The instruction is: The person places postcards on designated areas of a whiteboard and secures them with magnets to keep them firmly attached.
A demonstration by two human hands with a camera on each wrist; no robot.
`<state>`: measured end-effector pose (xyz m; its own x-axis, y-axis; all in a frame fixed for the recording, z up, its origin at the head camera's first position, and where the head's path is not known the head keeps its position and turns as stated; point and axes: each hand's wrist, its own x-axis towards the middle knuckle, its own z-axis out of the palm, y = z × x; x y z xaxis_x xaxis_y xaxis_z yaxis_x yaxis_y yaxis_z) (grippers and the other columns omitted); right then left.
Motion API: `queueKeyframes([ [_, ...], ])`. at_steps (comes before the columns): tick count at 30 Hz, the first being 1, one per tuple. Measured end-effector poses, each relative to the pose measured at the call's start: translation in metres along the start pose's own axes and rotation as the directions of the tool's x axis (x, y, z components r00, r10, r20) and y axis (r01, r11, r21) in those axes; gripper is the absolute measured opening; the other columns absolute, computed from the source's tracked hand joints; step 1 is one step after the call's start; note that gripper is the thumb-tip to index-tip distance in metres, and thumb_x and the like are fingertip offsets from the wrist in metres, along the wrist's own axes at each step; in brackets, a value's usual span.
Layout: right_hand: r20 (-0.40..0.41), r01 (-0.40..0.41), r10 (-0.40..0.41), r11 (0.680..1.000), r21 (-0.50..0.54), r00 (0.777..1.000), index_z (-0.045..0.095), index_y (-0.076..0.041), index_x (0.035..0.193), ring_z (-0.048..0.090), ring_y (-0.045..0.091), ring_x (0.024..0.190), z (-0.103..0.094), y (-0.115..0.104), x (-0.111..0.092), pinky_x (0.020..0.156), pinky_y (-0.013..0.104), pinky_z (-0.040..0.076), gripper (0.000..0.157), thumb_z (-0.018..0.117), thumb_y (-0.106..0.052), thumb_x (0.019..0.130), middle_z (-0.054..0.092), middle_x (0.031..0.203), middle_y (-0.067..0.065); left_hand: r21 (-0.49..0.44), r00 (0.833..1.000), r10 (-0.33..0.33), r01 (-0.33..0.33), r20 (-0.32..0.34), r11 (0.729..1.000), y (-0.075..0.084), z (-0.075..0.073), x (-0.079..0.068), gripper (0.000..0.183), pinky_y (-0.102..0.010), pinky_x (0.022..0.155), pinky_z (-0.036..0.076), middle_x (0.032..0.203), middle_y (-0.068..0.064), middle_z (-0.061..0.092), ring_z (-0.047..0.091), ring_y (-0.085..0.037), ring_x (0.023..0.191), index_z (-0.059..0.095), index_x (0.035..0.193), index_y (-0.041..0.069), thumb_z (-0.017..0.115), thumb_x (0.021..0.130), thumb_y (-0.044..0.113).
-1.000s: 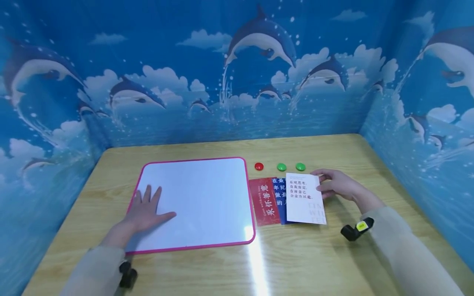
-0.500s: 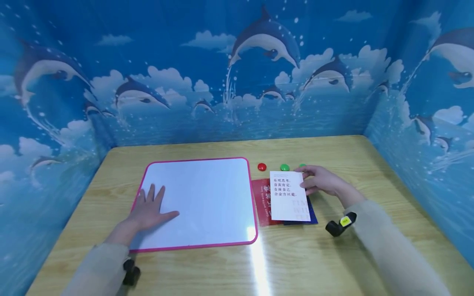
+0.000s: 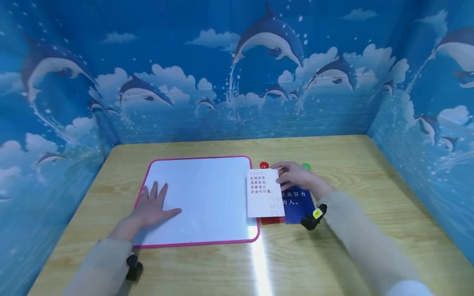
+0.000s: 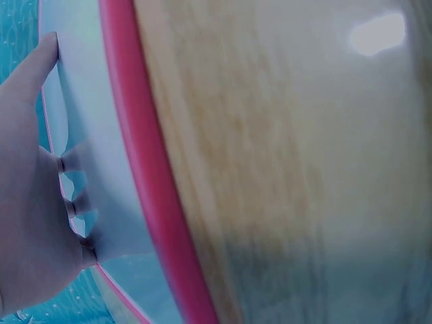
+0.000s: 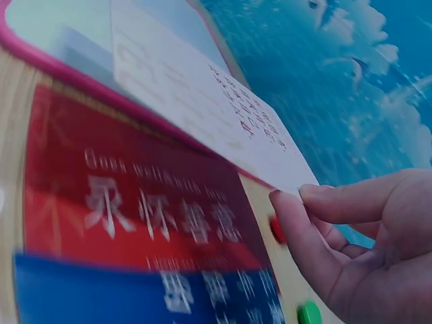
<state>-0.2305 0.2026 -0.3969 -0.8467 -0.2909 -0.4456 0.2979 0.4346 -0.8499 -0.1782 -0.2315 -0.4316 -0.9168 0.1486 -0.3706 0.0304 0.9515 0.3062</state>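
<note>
Between thumb and index finger my right hand (image 3: 296,174) pinches a white printed card (image 3: 263,195) by its upper right corner. In the right wrist view the card (image 5: 196,101) hangs in the air, tilted, over the right edge of the whiteboard. My left hand (image 3: 149,207) rests with fingers spread on the left part of the pink-framed whiteboard (image 3: 207,197). Under the raised card and hand lie a red card (image 5: 135,196) and a blue card (image 3: 301,201), the blue one overlapping the red.
A red round magnet (image 3: 264,165) and a green one (image 3: 306,166) sit behind the cards on the wooden table (image 3: 352,172). Another green magnet is hidden by the right hand. A blue dolphin-print curtain (image 3: 207,82) encloses the table at the back and sides.
My right hand has carried the white card leftward, from above the blue card to over the whiteboard's right edge, uncovering the blue card. The left hand stays on the board.
</note>
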Motion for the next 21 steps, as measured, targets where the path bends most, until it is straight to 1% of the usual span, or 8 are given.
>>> queueKeyframes([
  [5,0.017,-0.010,0.010,1.000,-0.019,1.000,0.039,-0.003,0.140,0.061,0.019,0.080,0.021,-0.013,0.017,0.068,0.031,0.058,0.055,0.054,0.006,0.087,0.045,0.104,0.013,0.005,1.000,-0.003,0.003,0.002,1.000,-0.001,0.001,0.003,0.115,-0.074,0.103,0.003,0.152,-0.031,-0.009,-0.014,-0.057,0.134,0.005,0.150,0.003,0.049,0.074,0.078],
  [10,0.037,-0.033,0.034,0.999,-0.021,0.999,0.041,-0.005,0.139,0.059,0.018,0.077,0.038,-0.021,0.031,0.068,0.030,0.058,0.054,0.053,0.007,0.088,0.043,0.100,0.011,-0.003,1.000,-0.001,0.001,0.006,1.000,-0.001,-0.001,0.002,0.114,-0.074,0.103,0.002,0.152,-0.030,-0.010,-0.015,-0.057,0.134,0.004,0.150,0.003,0.049,0.075,0.076],
  [15,0.022,-0.050,0.051,0.998,-0.032,0.998,0.044,-0.008,0.137,0.061,0.020,0.077,0.051,-0.027,0.040,0.068,0.031,0.058,0.053,0.055,0.005,0.087,0.046,0.103,0.012,-0.006,1.000,0.001,-0.001,0.008,1.000,-0.001,-0.001,0.000,0.114,-0.074,0.104,0.002,0.152,-0.030,-0.010,-0.015,-0.057,0.134,0.004,0.150,0.003,0.050,0.075,0.076],
  [17,0.027,-0.047,0.048,0.998,-0.035,0.998,0.044,-0.008,0.137,0.061,0.020,0.077,0.056,-0.028,0.042,0.068,0.031,0.058,0.053,0.055,0.004,0.087,0.047,0.103,0.013,0.001,1.000,0.000,0.000,0.008,1.000,-0.001,-0.001,0.000,0.114,-0.074,0.104,0.002,0.152,-0.030,-0.010,-0.015,-0.057,0.134,0.004,0.150,0.003,0.050,0.075,0.076],
  [21,0.010,-0.049,0.049,0.998,-0.027,0.999,0.045,-0.008,0.137,0.062,0.021,0.076,0.064,-0.030,0.045,0.065,0.031,0.058,0.052,0.056,0.005,0.087,0.047,0.100,0.013,0.006,1.000,-0.002,0.002,0.004,1.000,-0.002,0.000,0.001,0.114,-0.074,0.104,0.003,0.153,-0.030,-0.010,-0.014,-0.057,0.135,0.004,0.150,0.004,0.049,0.075,0.076],
])
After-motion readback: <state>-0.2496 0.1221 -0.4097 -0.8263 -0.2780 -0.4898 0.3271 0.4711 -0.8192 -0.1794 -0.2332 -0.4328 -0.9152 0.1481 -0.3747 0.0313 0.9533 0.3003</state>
